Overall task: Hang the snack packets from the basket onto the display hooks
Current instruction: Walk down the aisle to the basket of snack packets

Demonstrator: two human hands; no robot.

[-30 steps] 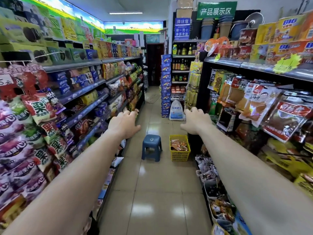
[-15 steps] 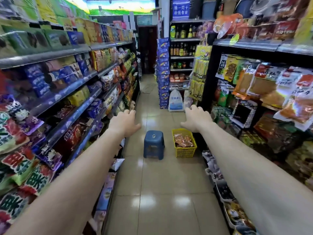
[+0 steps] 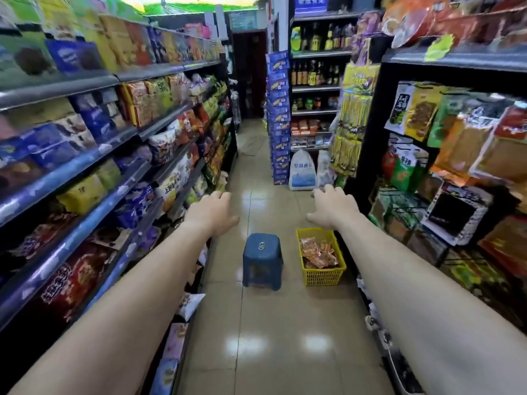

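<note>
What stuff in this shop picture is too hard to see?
Head view, the only one:
- Snack packets in the yellow basket: too small to read or count, lower ones buried.
- Display hooks: hidden behind blurred hanging packets on the right.
- Left hand, right hand: palms face away.
- Left shelves: labels smeared by blur.

Basket (image 3: 322,276) of packets (image 3: 318,252) right of stool (image 3: 262,259).

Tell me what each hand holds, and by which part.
Nothing is held. The left hand and right hand are both empty; the snack packets lie in the yellow basket.
</note>
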